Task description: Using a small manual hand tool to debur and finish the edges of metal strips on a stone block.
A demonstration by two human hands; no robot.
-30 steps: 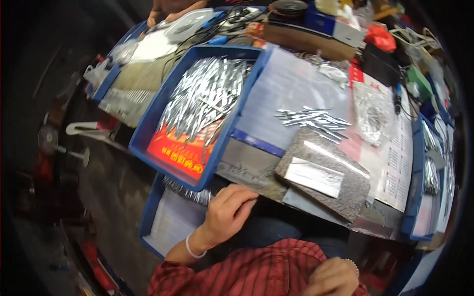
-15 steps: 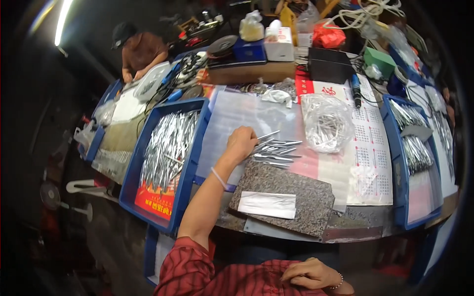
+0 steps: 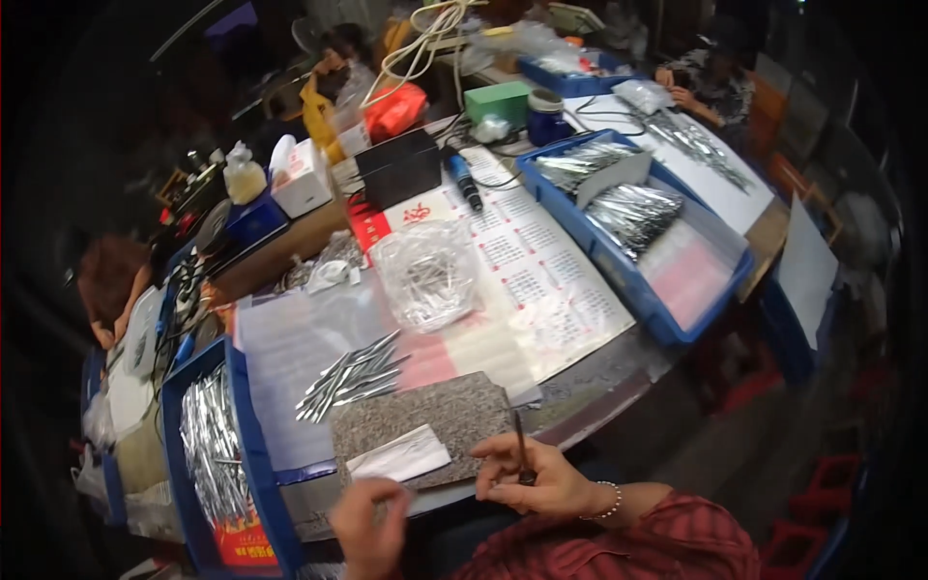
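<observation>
My right hand [image 3: 536, 478] is closed around a thin dark rod-shaped tool [image 3: 522, 447] that stands almost upright, with a dark rounded lower end between the fingers. Left of it, my left hand [image 3: 369, 530] is smeared by motion; its fingers are curled in toward the thumb, and anything they pinch cannot be made out. Just beyond the hands, a folded white paper [image 3: 401, 454] lies on a speckled stone slab [image 3: 425, 411]. A loose pile of slim silver metal rods [image 3: 353, 377] rests on clear plastic sheeting behind the slab.
A blue tray [image 3: 280, 517] of silver rods stands at left, another blue tray [image 3: 681, 333] of bundled rods at right. Behind the slab sit a clear plastic bag [image 3: 425, 275], a black box [image 3: 399, 169] and a blue-black handheld tool [image 3: 464, 182]. Other people work at the far left and far right.
The view has swung to the right. My left hand has left the rod pile and come back near my body. My right hand has risen from my lap and now holds the dark tool.
</observation>
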